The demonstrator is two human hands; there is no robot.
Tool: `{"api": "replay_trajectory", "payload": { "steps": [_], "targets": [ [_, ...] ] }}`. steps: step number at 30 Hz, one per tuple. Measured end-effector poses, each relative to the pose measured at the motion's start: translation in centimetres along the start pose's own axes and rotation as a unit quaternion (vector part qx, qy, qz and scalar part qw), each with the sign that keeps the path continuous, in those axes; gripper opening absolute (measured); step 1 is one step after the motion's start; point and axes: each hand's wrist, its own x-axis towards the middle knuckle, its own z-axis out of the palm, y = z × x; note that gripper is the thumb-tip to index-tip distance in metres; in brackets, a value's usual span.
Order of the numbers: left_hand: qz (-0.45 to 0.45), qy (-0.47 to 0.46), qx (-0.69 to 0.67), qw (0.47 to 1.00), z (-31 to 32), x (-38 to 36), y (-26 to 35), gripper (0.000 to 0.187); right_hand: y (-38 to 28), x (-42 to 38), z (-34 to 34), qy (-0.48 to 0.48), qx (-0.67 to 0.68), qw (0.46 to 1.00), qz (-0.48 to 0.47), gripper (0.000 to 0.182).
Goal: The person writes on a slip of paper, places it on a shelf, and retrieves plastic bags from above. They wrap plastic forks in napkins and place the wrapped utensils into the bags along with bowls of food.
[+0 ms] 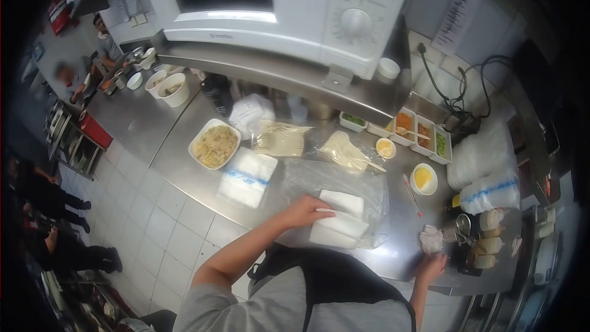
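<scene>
My left hand is closed in a pinch on the edge of a white paper napkin, which is partly lifted. More white napkins lie around it on a clear plastic bag. Over at the right, near the counter's front edge, my right hand has its fingers curled; whatever may be between them is hidden. Just beyond it lies a crumpled pale cloth. A pen with a red end rests between the bag and a white bowl of yellow liquid.
Bagged plastic cutlery, a tub of rice-like food and a wrapped white pack sit on the steel counter. Topping containers stand behind; sauce bottles are at right. A microwave overhangs. Other people stand left.
</scene>
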Motion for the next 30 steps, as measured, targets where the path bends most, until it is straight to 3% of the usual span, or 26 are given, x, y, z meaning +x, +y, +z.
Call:
{"api": "replay_trajectory", "payload": {
  "steps": [1,3,5,7,9,12,15,16,17,18,19,21,23,25,29,30],
  "targets": [
    [0.025,-0.031,0.001,0.999,0.3,0.2,0.3,0.018,-1.6,0.5,-0.7,0.001,0.004,1.000,-0.007,0.026],
    [0.051,-0.054,0.001,0.997,0.9,0.9,1.2,0.018,-6.2,0.5,-2.9,0.045,0.175,0.981,-0.073,0.034],
    [0.092,-0.105,0.040,0.989,1.2,1.1,2.3,0.018,-11.9,-0.2,-6.2,0.011,0.314,0.876,-0.366,0.034],
    [0.090,-0.120,0.038,0.988,1.3,1.1,2.5,0.018,-17.2,-1.6,-10.0,-0.271,0.399,0.744,-0.462,0.027],
    [0.097,-0.140,0.034,0.985,1.9,1.7,2.6,0.018,-19.8,-2.8,-9.6,-0.323,0.383,0.681,-0.534,0.021],
    [0.115,-0.107,0.009,0.988,1.5,1.2,2.1,0.018,-20.8,-2.5,-7.1,-0.362,0.289,0.695,-0.551,0.026],
    [0.048,-0.032,-0.034,0.998,0.1,0.7,1.1,0.017,-19.7,-1.9,-7.6,-0.336,0.302,0.731,-0.511,0.027],
    [0.104,0.054,0.030,0.993,-0.5,0.9,-0.4,0.015,-19.1,-1.6,-7.9,-0.337,0.302,0.727,-0.516,0.027],
    [0.155,0.137,0.095,0.974,-1.2,0.5,-1.4,0.012,-17.9,-1.2,-8.3,-0.350,0.303,0.761,-0.455,0.027],
    [0.119,0.153,0.223,0.955,-1.9,-0.6,-1.1,0.012,-16.7,-0.9,-8.6,-0.361,0.302,0.791,-0.391,0.027],
    [0.115,0.157,0.226,0.954,-1.9,-0.8,-1.1,0.012,-15.5,-0.6,-8.8,-0.339,0.324,0.802,-0.370,0.026],
    [0.120,0.131,0.212,0.961,-1.1,-0.2,-0.6,0.008,-12.9,0.3,-9.3,-0.297,0.348,0.824,-0.335,0.024],
    [0.206,0.094,0.201,0.953,1.7,2.0,1.0,0.008,-10.6,1.1,-10.2,-0.283,0.350,0.831,-0.326,0.023],
    [0.289,0.028,0.154,0.945,6.6,4.9,2.1,0.008,-8.7,1.7,-11.5,-0.235,0.380,0.852,-0.272,0.022],
    [0.402,-0.139,0.140,0.894,17.9,9.2,4.5,0.014,-5.2,2.0,-14.8,-0.187,0.348,0.874,-0.284,0.022],
    [0.441,-0.122,0.141,0.878,20.9,9.7,4.6,0.015,-4.3,1.5,-15.6,-0.179,0.343,0.883,-0.265,0.022]
  ]
}}
